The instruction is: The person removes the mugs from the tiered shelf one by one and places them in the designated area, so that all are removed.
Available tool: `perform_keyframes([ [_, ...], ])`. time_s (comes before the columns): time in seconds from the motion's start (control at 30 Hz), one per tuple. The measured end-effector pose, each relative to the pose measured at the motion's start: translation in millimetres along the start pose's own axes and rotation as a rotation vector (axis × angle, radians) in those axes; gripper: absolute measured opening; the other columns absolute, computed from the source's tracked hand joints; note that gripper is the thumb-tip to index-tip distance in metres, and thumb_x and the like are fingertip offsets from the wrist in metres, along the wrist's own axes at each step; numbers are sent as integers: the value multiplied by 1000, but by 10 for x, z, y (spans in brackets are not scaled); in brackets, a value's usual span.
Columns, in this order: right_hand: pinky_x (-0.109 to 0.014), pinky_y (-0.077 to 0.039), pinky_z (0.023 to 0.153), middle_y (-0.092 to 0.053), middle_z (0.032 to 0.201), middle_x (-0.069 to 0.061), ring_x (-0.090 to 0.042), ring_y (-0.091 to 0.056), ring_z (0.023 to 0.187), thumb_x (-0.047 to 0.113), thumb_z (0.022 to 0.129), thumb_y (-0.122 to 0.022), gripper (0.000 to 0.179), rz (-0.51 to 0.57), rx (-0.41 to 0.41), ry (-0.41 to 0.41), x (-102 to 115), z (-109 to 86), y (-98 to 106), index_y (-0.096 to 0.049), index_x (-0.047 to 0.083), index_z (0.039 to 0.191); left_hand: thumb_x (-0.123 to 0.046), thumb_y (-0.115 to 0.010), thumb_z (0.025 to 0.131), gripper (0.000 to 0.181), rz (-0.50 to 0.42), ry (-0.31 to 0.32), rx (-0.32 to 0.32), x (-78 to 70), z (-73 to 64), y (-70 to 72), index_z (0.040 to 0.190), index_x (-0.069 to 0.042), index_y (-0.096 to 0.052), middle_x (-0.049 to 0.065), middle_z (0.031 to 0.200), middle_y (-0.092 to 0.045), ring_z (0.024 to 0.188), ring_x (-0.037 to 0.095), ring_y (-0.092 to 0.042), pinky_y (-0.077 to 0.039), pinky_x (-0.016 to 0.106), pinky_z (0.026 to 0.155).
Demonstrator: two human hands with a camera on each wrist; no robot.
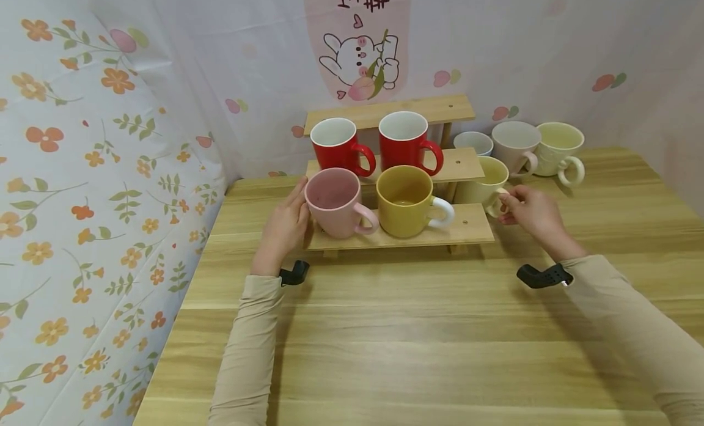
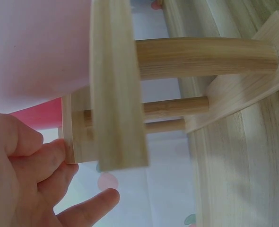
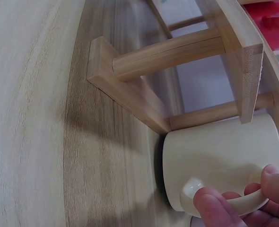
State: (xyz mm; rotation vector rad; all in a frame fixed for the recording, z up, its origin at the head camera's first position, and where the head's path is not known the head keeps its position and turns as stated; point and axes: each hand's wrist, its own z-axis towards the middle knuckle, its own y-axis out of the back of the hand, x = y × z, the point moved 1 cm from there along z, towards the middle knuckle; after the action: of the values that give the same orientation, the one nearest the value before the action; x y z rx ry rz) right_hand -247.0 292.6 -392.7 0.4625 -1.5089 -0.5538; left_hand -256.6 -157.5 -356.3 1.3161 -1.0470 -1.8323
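My right hand [image 1: 536, 215] pinches the handle of a cream mug [image 3: 220, 156] that stands on the table against the right end of a tiered wooden rack [image 1: 467, 231]. My left hand [image 1: 285, 227] is at the rack's left end, beside a pink mug [image 1: 332, 206]; in the left wrist view its fingertips [image 2: 54, 153] touch the end of a shelf, and the little finger points away. On the lowest shelf, a yellow mug [image 1: 404, 203] with a white handle stands right of the pink one. Two red mugs, one left [image 1: 335, 154] and one right [image 1: 404, 145], stand on the middle shelf.
Behind the cream mug stand a whitish mug [image 1: 473, 143], a pale pinkish mug [image 1: 514, 142] and a pale yellow-green mug [image 1: 558, 151]. The rack's top shelf [image 1: 385, 113] is near a patterned cloth [image 1: 247, 59]. The wooden table [image 1: 385, 340] extends in front.
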Motion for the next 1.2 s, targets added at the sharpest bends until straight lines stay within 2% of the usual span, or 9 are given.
perform_keyframes([
  [0.2, -26, -58, 57, -63, 80, -14, 9, -59, 53, 24, 101, -45, 37, -32, -15, 11, -6, -9, 41, -55, -11, 100, -23, -33, 103, 47, -15, -16, -14, 4, 18, -3, 149, -15, -35, 0, 157, -27, 132, 32, -46, -43, 48, 103],
  [0.43, -22, -56, 53, -64, 78, -19, 10, -58, 51, 18, 100, -47, 32, -30, -23, 40, -14, -6, 29, -56, -13, 95, -22, -33, 103, 47, -22, -5, -9, 12, 12, 4, 149, -14, -34, -1, 158, -25, 134, 32, -43, -42, 48, 104],
  [0.5, -20, -56, 53, -64, 79, -19, 10, -58, 51, 18, 100, -48, 32, -26, -28, 43, -19, 0, 18, -56, -13, 95, -22, -33, 103, 47, -18, -11, -15, 13, 13, 3, 149, -14, -35, -1, 158, -26, 130, 32, -47, -45, 47, 99],
  [0.63, -18, -55, 52, -64, 78, -15, 10, -58, 51, 19, 100, -48, 33, -16, -28, 38, -14, 25, -1, -56, -13, 96, -22, -33, 103, 46, -10, -21, -25, 13, 18, -4, 149, -14, -36, 0, 157, -27, 116, 33, -55, -47, 44, 87],
  [0.77, -16, -54, 53, -63, 75, -7, 8, -60, 52, 20, 100, -48, 34, 14, -4, 13, -3, 46, 10, -55, -13, 99, -23, -33, 103, 46, -10, -20, -19, 11, 20, -17, 149, -16, -36, -2, 157, -26, 116, 32, -56, -47, 43, 87],
  [0.97, -20, -57, 57, -62, 72, 4, 3, -63, 56, 22, 99, -50, 37, 64, 53, -35, 20, 95, 37, -54, -15, 104, -21, -33, 103, 46, -17, -8, -22, 1, 8, -5, 149, -14, -36, -1, 157, -26, 98, 33, -58, -46, 42, 81],
  [1.0, -21, -57, 58, -61, 72, 5, 2, -63, 57, 22, 99, -50, 37, 69, 70, -40, 28, 105, 44, -54, -15, 104, -21, -33, 103, 46, -16, -10, -25, 1, 7, -3, 148, -13, -36, -1, 157, -27, 99, 33, -58, -46, 42, 81],
  [1.1, -26, -59, 60, -61, 76, 1, -1, -65, 59, 21, 100, -49, 37, 68, 125, -49, 45, 124, 70, -52, -15, 104, -22, -33, 103, 46, -6, -17, -33, 3, 7, -3, 148, -14, -37, 0, 157, -28, 120, 32, -54, -47, 44, 88],
  [1.2, -26, -58, 59, -64, 79, -6, -4, -66, 59, 24, 100, -48, 38, -14, 153, -44, 56, 118, 93, -53, -14, 102, -22, -33, 103, 46, -7, -26, -31, 6, 0, -16, 148, -14, -37, 1, 156, -29, 127, 32, -50, -47, 46, 91],
])
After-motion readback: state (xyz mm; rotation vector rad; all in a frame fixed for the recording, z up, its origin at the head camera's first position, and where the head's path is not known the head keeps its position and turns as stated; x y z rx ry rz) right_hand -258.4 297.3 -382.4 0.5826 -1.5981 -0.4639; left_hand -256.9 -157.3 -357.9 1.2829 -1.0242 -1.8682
